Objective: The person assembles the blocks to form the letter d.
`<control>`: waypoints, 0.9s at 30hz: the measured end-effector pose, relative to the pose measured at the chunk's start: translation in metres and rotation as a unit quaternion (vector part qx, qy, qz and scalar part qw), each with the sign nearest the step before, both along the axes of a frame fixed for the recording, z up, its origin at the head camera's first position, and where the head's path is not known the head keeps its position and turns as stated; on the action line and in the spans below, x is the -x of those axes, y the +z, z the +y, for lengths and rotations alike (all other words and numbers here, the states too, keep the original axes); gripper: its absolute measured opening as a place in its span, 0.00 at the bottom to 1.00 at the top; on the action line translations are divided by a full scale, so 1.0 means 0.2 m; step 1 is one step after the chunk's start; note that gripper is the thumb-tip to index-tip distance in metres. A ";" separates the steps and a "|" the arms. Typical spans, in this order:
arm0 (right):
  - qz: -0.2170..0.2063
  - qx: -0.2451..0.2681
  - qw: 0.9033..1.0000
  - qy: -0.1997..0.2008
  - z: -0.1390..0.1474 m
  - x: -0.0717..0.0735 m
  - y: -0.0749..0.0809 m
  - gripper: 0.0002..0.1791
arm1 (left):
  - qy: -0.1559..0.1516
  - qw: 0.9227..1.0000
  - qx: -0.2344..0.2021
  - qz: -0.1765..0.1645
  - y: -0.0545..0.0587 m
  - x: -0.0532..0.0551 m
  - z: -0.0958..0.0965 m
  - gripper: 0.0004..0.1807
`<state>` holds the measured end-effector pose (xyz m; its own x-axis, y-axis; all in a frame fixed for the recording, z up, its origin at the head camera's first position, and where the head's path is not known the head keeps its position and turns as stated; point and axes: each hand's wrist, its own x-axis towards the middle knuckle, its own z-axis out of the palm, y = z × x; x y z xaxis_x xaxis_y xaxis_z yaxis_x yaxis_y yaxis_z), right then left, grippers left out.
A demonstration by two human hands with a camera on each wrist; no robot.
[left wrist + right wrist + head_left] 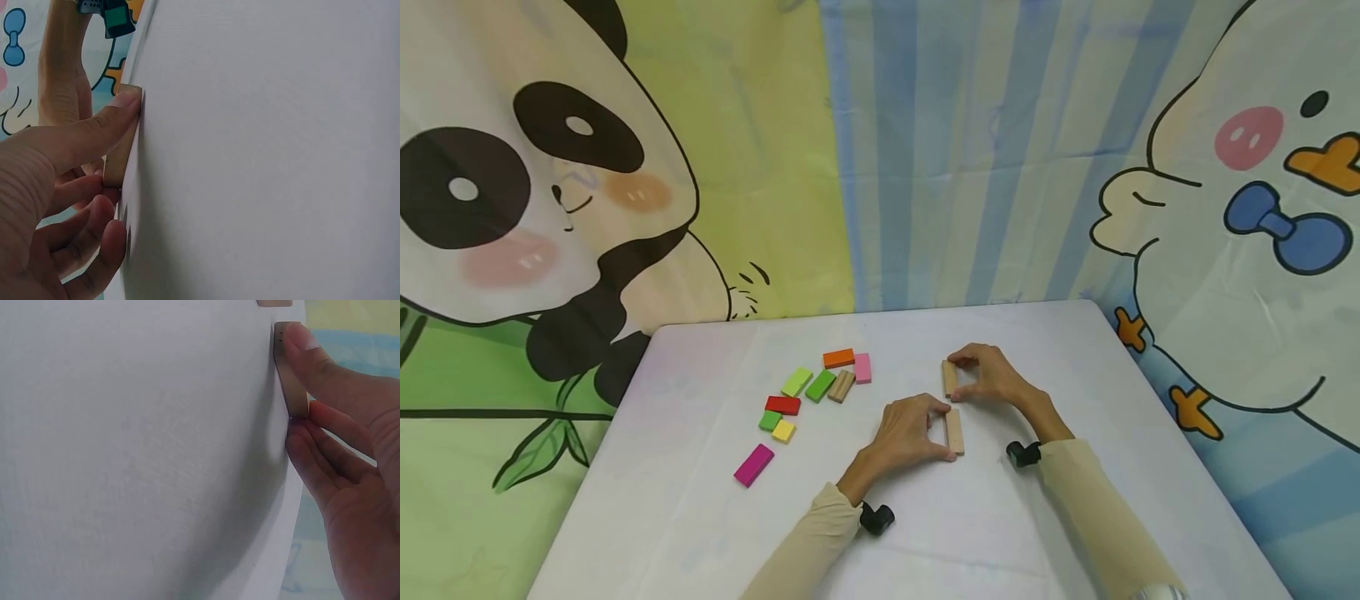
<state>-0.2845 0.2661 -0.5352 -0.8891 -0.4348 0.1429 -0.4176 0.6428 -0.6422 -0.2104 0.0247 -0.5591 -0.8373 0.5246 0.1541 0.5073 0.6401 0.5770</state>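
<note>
Just right of centre on the white bench, I've got a plain wooden block in each hand. My left grip is pinching the nearer block, thumb on the end closest to me and a finger at the far end. My right grip is clamped the same way on the farther block. The two sit end to end, pretty much in a line running away from me, and the right wrist cam has a sliver of another wooden block just apart from the one I'm pinching.

Text-wise, the closest thing is a few tiny dark marks on that farther block by my thumb, too small to read, so I can't tell if it's print or just grain.

Over to the left are the colored ones: orange with pink right beside it, then lime, green and a spare wooden block. Closer to me it's red, a small green cube and a yellow one, with a magenta block off on its own. Behind it all there's a cartoon panda on the backdrop.
</note>
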 end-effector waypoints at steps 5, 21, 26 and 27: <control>-0.010 0.001 1.000 0.003 0.00 0.02 0.01 0.39 | 0.025 1.000 -0.001 0.001 0.00 -0.01 0.04 0.41; -0.011 0.014 1.000 0.000 0.01 0.01 -0.01 0.31 | 0.064 0.998 -0.022 0.012 -0.03 -0.03 0.08 0.39; -0.012 0.020 1.000 -0.006 0.01 0.01 -0.01 0.31 | 0.067 0.997 -0.019 0.023 -0.02 -0.04 0.09 0.37; -0.013 0.019 1.000 -0.007 0.01 0.01 -0.01 0.31 | 0.066 0.997 -0.015 0.026 -0.02 -0.05 0.09 0.36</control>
<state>-0.2856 0.2682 -0.5371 -0.8984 -0.4172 0.1369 -0.3924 0.6230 -0.6767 -0.2011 0.0435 -0.5627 -0.8896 0.4041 0.2128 0.4487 0.6865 0.5721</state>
